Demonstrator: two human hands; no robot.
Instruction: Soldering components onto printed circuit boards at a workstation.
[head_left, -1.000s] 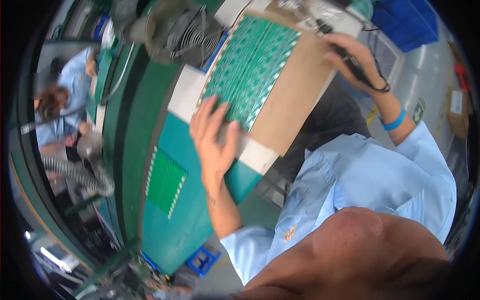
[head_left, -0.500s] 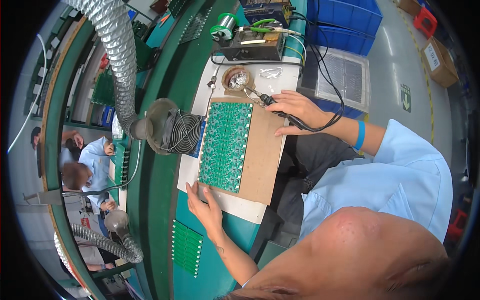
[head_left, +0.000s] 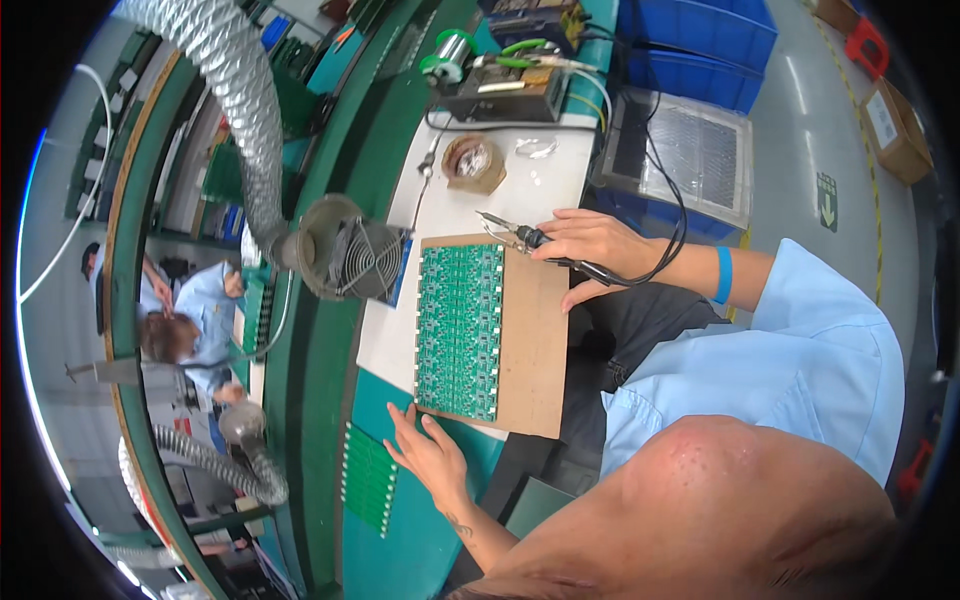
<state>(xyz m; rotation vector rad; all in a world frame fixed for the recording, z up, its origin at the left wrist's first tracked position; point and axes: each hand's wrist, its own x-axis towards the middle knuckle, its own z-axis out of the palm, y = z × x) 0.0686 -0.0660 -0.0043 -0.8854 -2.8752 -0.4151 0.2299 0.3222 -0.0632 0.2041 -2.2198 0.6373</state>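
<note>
A green circuit board panel lies on a sheet of brown cardboard before me. My right hand is closed round the dark handle of a soldering iron, whose tip points left above the cardboard's far end. A black cable trails from that handle past my wrist. Fingers spread, my left hand is at the panel's near corner; whether a fingertip touches the edge I cannot tell. Another green board panel lies on the teal bench mat beside this hand.
A brown solder pot stands past the cardboard, in front of a soldering station and a solder wire spool. A fume fan and silver duct flank the left side. Blue crates stand right; another person sits across.
The cardboard and panel have shifted toward my left hand, away from the solder pot. My right hand has drawn the iron's tip back from the pot. My left hand has moved slightly nearer.
</note>
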